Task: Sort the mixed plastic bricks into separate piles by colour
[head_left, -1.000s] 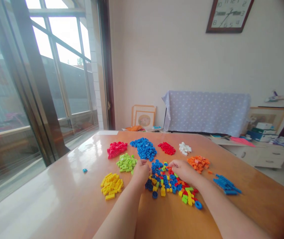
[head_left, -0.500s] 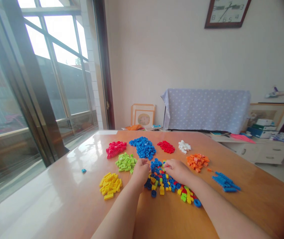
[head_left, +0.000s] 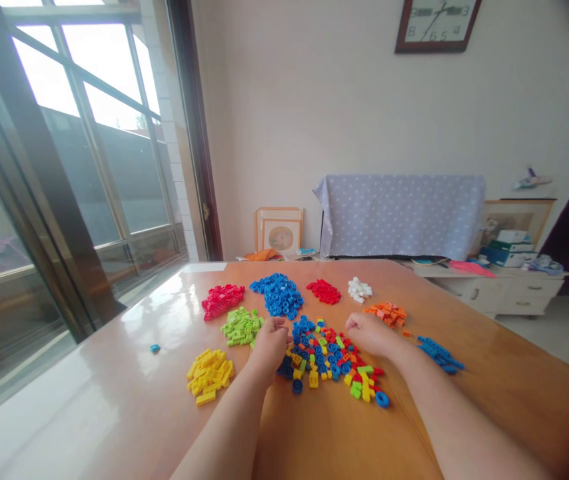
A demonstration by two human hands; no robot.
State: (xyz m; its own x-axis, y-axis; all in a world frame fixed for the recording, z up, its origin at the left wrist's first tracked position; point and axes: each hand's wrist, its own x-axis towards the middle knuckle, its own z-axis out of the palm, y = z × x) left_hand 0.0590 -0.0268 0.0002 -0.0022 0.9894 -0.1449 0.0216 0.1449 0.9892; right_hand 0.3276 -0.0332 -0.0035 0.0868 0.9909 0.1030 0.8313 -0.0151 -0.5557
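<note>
A: Starting closest in, on the brown table?

B: A blue ring, at the near right edge of a mixed heap of blue, yellow, green, red and orange pieces, spread between both hands. Off to the left, a yellow pile.

A: And the left hand?

B: At the heap's left edge, fingers curled narrow. Holding a piece or not? Cannot tell.

A: Right hand?

B: Beside the heap's upper right edge, fingers bent in close to the thumb. Contents again impossible to tell.

A: Around those hands?

B: Just past the left, a green pile; behind the right, partly covered by it, an orange pile. Farther right, blue bars. Well apart at left, a small teal piece.

A: Farther back?

B: From left to right: a pinkish-red pile, a large blue pile, a red pile, a white pile. Beyond the table, a dotted cloth; high on the wall, a clock.
</note>
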